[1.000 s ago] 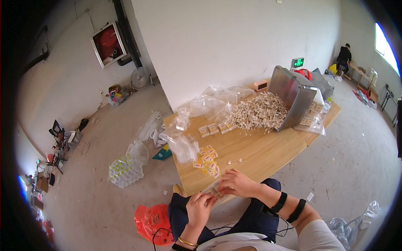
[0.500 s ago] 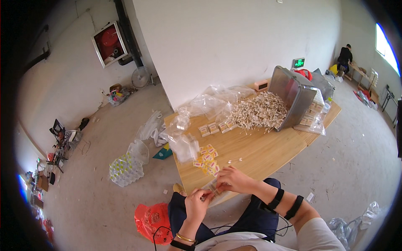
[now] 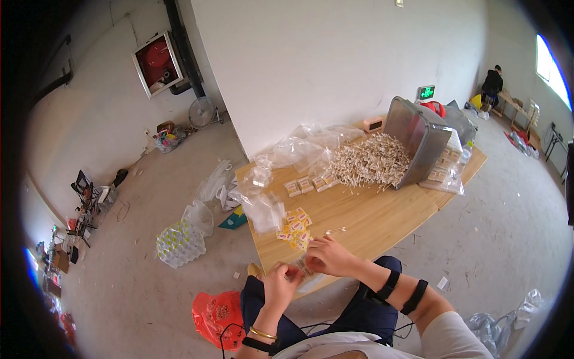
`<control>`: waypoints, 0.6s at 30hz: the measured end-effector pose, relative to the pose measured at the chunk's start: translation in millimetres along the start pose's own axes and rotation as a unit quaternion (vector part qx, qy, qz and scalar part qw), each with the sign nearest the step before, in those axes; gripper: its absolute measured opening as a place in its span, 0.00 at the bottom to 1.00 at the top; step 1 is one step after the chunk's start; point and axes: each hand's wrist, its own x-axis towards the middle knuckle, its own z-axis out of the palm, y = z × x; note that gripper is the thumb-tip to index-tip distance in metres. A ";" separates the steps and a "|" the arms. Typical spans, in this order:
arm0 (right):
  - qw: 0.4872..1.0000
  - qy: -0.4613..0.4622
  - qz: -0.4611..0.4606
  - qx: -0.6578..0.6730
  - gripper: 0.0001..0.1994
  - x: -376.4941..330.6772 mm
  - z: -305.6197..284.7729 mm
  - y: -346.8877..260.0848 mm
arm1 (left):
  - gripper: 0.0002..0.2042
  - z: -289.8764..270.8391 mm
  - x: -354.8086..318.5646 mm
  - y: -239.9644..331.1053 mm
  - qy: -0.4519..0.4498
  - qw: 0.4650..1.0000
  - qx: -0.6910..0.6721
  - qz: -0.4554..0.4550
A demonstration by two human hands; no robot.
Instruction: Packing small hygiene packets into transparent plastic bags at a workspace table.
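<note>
At the table's near edge, my left hand (image 3: 280, 283) and my right hand (image 3: 330, 256) grip a small clear plastic packet (image 3: 304, 268) from either side. Its contents are too blurred and covered by my fingers to make out. Both hands are closed with bent fingers. Just beyond them lies a loose spread of yellow and white printed cards (image 3: 294, 230). A few single cotton swabs (image 3: 336, 230) rest on the wood beyond my right hand.
On the wooden table (image 3: 371, 218), a big heap of cotton swabs (image 3: 371, 161) spills from a tipped grey bin (image 3: 417, 140). Several small packs (image 3: 305, 185) stand in a row beside clear bags (image 3: 266, 210). A red bag (image 3: 218, 317) sits on the floor; another person (image 3: 492, 84) works far right.
My left hand has risen slightly, and my right hand has shifted a little to the left. The packet stays between them.
</note>
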 end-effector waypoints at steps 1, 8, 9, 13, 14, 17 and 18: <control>1.000 0.016 0.004 -0.012 0.07 2.4 0.5 -1.5 | 0.06 -1.4 3.4 -0.5 -0.007 1.000 -0.003 -0.014; 0.999 0.015 0.030 -0.013 0.07 19.8 0.3 -4.9 | 0.06 -6.1 28.4 -7.1 -0.003 0.995 0.070 0.067; 0.999 0.016 0.031 -0.015 0.07 20.9 -0.2 -4.2 | 0.06 -8.2 30.0 -5.2 -0.010 0.996 0.071 0.060; 0.999 0.022 0.029 -0.014 0.06 22.2 -5.1 -2.4 | 0.06 -15.1 37.1 -6.2 -0.035 0.997 0.048 0.058; 0.999 0.019 0.031 -0.012 0.06 23.2 -4.7 -0.6 | 0.06 -17.1 38.5 -6.7 -0.036 0.996 0.048 0.059; 0.999 0.021 0.035 -0.032 0.06 27.9 1.3 1.4 | 0.05 -22.7 44.7 -6.9 -0.030 0.991 0.080 0.104; 0.999 0.023 0.037 -0.033 0.06 27.0 1.8 1.6 | 0.04 -24.2 47.4 -7.3 -0.034 0.990 0.084 0.112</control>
